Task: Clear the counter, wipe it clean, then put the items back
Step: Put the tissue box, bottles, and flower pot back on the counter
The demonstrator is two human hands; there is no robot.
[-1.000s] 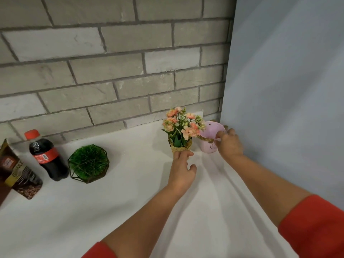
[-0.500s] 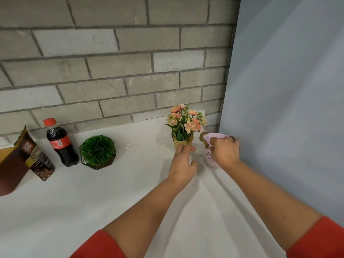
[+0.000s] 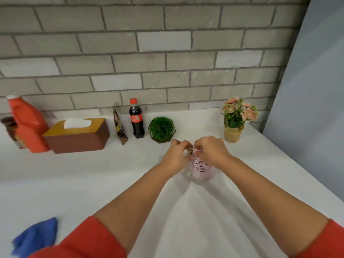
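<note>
A pink pot marked "FLOWERS & GARDEN" stands on the white counter, in front of the row of items. My left hand and my right hand both pinch its rim and rope handle from above. The flower pot wrapped in burlap stands at the back right. Along the brick wall sit a green moss ball in a wire frame, a cola bottle, a snack pouch, a brown tissue box and an orange detergent bottle.
A blue cloth lies at the counter's front left. A grey panel bounds the counter on the right. A dark jar is partly hidden behind the orange bottle.
The pink pot has been carried from beside the flowers toward the counter's middle and front. My left hand left the flower pot and now holds the pink pot too. The view widened leftward.
</note>
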